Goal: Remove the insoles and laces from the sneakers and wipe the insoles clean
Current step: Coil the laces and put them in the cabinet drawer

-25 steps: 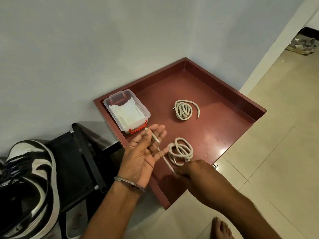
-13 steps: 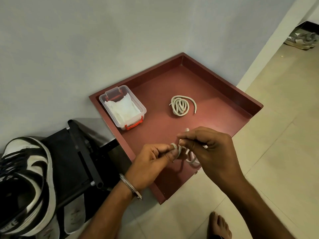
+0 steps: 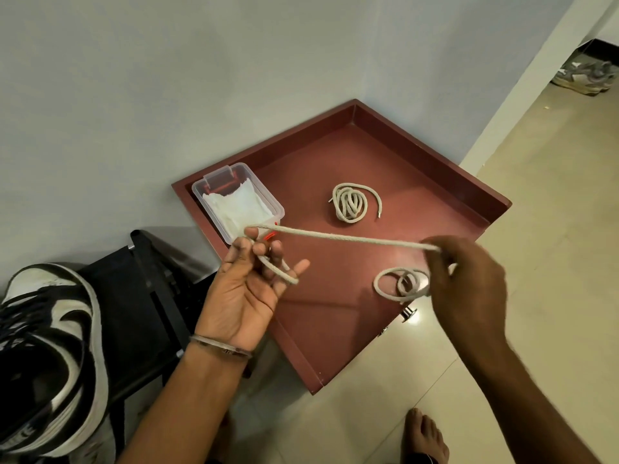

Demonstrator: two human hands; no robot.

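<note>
Above the red tray (image 3: 395,135), a cream lace (image 3: 348,238) is stretching taut between both hands.
The left hand (image 3: 246,289) is holding loops around its fingers; the right hand (image 3: 469,279) is pinching the other end, over a coil near the tray's front edge. A second lace (image 3: 351,204) is lying coiled mid-tray.

cream lace (image 3: 348,238) & cream coiled lace (image 3: 350,204) over a dark red tray (image 3: 435,182), clear box (image 3: 238,202) w/ red clips & white wipes (image 3: 239,209), blk & white sneaker (image 3: 50,356) w/ blk laces, pale grey wall (image 3: 167,78), beige tile floor (image 3: 552,296).
</note>
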